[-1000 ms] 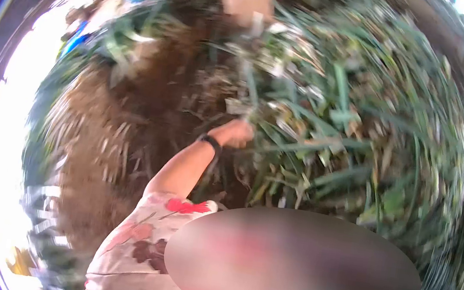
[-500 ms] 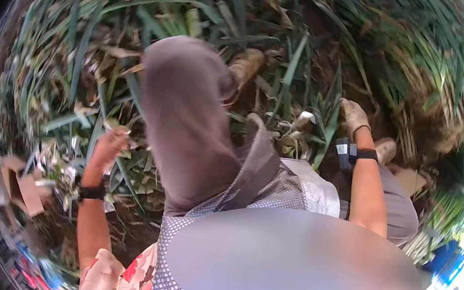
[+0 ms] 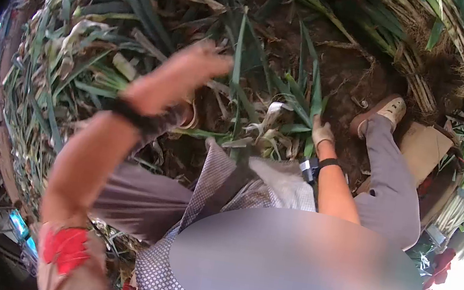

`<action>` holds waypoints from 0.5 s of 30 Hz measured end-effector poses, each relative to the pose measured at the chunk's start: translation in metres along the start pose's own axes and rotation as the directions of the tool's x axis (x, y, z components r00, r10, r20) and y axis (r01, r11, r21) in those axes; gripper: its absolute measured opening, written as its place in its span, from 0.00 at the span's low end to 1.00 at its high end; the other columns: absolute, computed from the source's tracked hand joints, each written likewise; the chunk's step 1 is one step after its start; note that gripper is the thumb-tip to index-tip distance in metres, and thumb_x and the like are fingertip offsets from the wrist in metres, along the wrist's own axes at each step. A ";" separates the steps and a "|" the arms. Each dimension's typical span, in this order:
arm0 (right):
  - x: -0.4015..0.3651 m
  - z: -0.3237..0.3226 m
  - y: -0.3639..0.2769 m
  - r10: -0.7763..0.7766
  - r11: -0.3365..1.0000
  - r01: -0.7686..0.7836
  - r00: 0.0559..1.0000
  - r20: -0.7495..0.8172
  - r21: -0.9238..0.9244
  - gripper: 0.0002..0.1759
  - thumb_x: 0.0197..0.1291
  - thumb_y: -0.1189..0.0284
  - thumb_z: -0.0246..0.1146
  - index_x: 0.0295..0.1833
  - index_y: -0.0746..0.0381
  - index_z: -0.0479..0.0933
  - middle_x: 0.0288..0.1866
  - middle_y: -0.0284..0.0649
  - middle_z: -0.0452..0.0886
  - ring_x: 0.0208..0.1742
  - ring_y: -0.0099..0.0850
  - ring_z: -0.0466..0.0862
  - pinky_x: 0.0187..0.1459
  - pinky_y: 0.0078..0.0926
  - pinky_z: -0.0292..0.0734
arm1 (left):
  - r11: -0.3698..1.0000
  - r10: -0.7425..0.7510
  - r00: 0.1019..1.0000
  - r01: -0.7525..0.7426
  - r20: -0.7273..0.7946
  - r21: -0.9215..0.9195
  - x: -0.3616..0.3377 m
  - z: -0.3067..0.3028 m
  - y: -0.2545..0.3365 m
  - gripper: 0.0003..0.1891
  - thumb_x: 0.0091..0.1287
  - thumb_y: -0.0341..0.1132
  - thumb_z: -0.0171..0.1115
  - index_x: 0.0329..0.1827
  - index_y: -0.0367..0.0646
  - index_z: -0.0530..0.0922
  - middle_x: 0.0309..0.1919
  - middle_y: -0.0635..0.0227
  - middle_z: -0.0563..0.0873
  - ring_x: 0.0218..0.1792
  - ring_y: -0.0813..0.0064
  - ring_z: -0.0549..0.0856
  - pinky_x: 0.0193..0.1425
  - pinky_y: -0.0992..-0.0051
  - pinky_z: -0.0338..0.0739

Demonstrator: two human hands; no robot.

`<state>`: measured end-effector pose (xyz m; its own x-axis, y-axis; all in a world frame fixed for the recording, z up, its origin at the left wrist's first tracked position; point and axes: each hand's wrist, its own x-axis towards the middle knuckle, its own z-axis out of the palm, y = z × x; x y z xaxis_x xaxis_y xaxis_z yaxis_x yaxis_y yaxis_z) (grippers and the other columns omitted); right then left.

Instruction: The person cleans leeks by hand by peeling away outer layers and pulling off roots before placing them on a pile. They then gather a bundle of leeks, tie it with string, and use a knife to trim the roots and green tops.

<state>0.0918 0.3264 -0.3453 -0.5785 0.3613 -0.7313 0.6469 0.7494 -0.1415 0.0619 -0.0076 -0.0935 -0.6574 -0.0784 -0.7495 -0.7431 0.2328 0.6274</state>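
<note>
The gloved right hand (image 3: 323,136) is against upright leek leaves (image 3: 315,91) right of centre; whether its fingers clasp them I cannot tell. The blurred left hand (image 3: 179,74), grip unclear, is over leek debris (image 3: 86,54) on the left.

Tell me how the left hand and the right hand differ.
The left hand is bare; the right hand wears a pale glove. The left hand is blurred, the right hand sharper. The left hand appears higher in the picture than the right hand. Both arms wear a dark wristband.
</note>
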 end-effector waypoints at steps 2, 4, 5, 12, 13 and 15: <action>-0.016 -0.008 -0.012 0.056 0.997 -0.050 0.990 0.129 -0.054 0.48 0.55 0.35 0.39 0.66 0.66 0.58 0.65 0.58 0.61 0.67 0.50 0.61 0.65 0.40 0.56 | 0.941 -0.216 0.974 0.188 0.071 0.282 0.077 0.040 -0.071 0.39 0.59 0.50 0.62 0.63 0.27 0.59 0.57 0.44 0.71 0.58 0.62 0.72 0.60 0.66 0.67; -0.004 0.003 -0.005 0.073 0.997 -0.070 0.984 0.165 -0.023 0.48 0.56 0.36 0.38 0.67 0.66 0.56 0.66 0.57 0.60 0.68 0.50 0.60 0.65 0.41 0.55 | 0.969 -0.246 0.938 0.235 0.245 0.075 0.105 0.080 -0.130 0.35 0.59 0.48 0.63 0.60 0.28 0.64 0.55 0.53 0.74 0.55 0.67 0.74 0.59 0.69 0.69; -0.006 0.007 -0.005 0.098 0.995 -0.099 0.979 0.179 -0.005 0.48 0.56 0.36 0.38 0.68 0.65 0.56 0.67 0.56 0.60 0.68 0.49 0.59 0.65 0.41 0.54 | 0.970 -0.163 0.903 0.221 0.398 -0.105 0.124 0.095 -0.174 0.34 0.57 0.48 0.65 0.59 0.31 0.66 0.56 0.58 0.75 0.55 0.69 0.75 0.58 0.69 0.69; -0.010 0.071 -0.012 0.110 0.914 -0.287 0.856 0.505 0.287 0.56 0.51 0.29 0.35 0.68 0.69 0.54 0.68 0.52 0.58 0.69 0.44 0.58 0.66 0.37 0.54 | 0.807 -0.125 0.829 0.405 0.545 -0.431 0.116 0.156 -0.187 0.31 0.57 0.49 0.65 0.58 0.38 0.71 0.52 0.64 0.77 0.53 0.69 0.75 0.59 0.73 0.66; -0.025 0.063 -0.034 0.015 0.707 -0.507 0.707 0.707 0.492 0.47 0.55 0.35 0.43 0.67 0.62 0.59 0.66 0.45 0.63 0.63 0.36 0.66 0.61 0.33 0.60 | 0.764 -0.106 0.861 0.390 0.498 -0.513 0.106 0.155 -0.171 0.27 0.58 0.48 0.64 0.54 0.38 0.74 0.50 0.64 0.78 0.50 0.71 0.76 0.57 0.74 0.67; -0.008 0.085 -0.041 -0.307 0.741 -0.184 0.763 0.569 0.646 0.47 0.53 0.38 0.49 0.69 0.62 0.55 0.66 0.47 0.63 0.62 0.37 0.66 0.62 0.33 0.60 | 0.791 -0.066 0.918 0.287 0.391 -0.540 0.122 0.155 -0.186 0.22 0.59 0.45 0.62 0.49 0.38 0.77 0.45 0.67 0.80 0.45 0.75 0.77 0.52 0.76 0.68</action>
<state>0.1126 0.2454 -0.3903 -0.3570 -0.2706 -0.8941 0.9065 0.1308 -0.4015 0.1390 0.0902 -0.3348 -0.5053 0.2921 -0.8120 -0.8444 -0.3616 0.3953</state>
